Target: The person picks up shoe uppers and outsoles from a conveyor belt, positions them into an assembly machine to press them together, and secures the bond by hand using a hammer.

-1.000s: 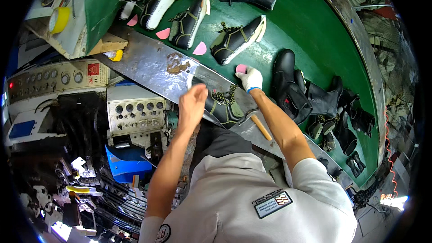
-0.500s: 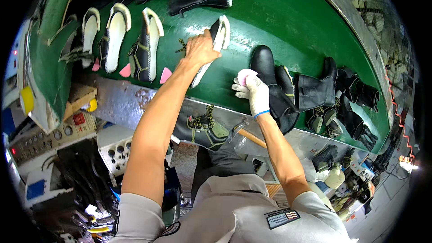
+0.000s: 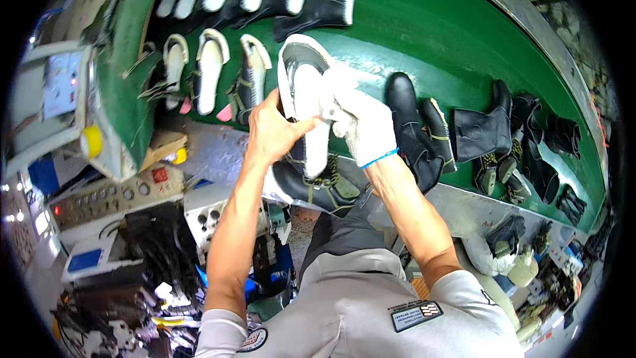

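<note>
My bare left hand [image 3: 275, 129] is closed around the side of an unfinished shoe upper [image 3: 308, 126], its thumb over the edge. The upper is dark, with a white insole facing up and a pale open toe rim toward the far side. My right hand [image 3: 363, 122], in a white glove with a blue cuff, bends its fingers at the upper's right edge. A blurred white patch beside these fingers could be a loose piece or part of the upper; I cannot tell which. Below the upper, another dark shoe [image 3: 318, 189] with yellow-black laces lies at the table's front edge.
Similar uppers [image 3: 212, 69] stand in rows at the left of the green table [image 3: 371, 33]. Black boots [image 3: 405, 119] and more footwear lie to the right. Pink pieces [image 3: 225, 113] rest near the front edge. A control panel [image 3: 112, 195] with knobs is at lower left.
My left hand has lifted the upper off the table and brought it nearer. My right hand has moved left to it; the round white-pink piece it held no longer shows clearly.
</note>
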Motion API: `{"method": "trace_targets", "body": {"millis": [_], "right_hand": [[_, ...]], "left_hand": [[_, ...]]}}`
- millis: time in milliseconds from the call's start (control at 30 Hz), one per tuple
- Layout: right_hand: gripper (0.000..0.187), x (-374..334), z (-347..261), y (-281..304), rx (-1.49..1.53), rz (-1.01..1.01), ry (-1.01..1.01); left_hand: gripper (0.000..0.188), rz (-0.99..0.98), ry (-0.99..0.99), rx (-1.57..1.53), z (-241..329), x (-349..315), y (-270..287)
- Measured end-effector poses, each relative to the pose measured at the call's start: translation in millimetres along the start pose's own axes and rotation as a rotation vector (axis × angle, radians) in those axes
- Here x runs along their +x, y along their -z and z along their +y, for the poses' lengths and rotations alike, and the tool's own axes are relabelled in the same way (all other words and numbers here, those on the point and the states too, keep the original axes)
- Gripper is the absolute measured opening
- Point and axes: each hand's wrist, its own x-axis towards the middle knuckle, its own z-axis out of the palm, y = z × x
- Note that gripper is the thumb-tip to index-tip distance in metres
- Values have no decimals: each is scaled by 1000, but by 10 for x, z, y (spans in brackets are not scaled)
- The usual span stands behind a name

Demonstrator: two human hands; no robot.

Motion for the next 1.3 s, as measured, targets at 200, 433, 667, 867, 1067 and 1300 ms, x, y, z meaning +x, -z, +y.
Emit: {"method": "trace_targets", "body": {"millis": [200, 433, 667, 867, 1067, 1300], "right_hand": [[14, -671, 277, -843, -5, -148, -142], [21, -1250, 596, -1298, -280, -232, -180], [24, -1604, 966, -1447, -371, -259, -196], [31, -1845, 1199, -1559, -437, -304, -218], [17, -1967, 1401, -1627, -471, -388, -272], [19, -2145, 1567, -1843, -593, -417, -228]], "left_hand": [[63, 343, 57, -85, 153, -942, 423], [61, 529, 69, 38, 76, -1624, 745], [59, 653, 71, 31, -21, -2145, 915], [56, 735, -20, 20, -187, -2484, 1024], [56, 792, -64, 30, -305, -2744, 1141], [65, 839, 15, 82, -474, -2982, 1244]]}}
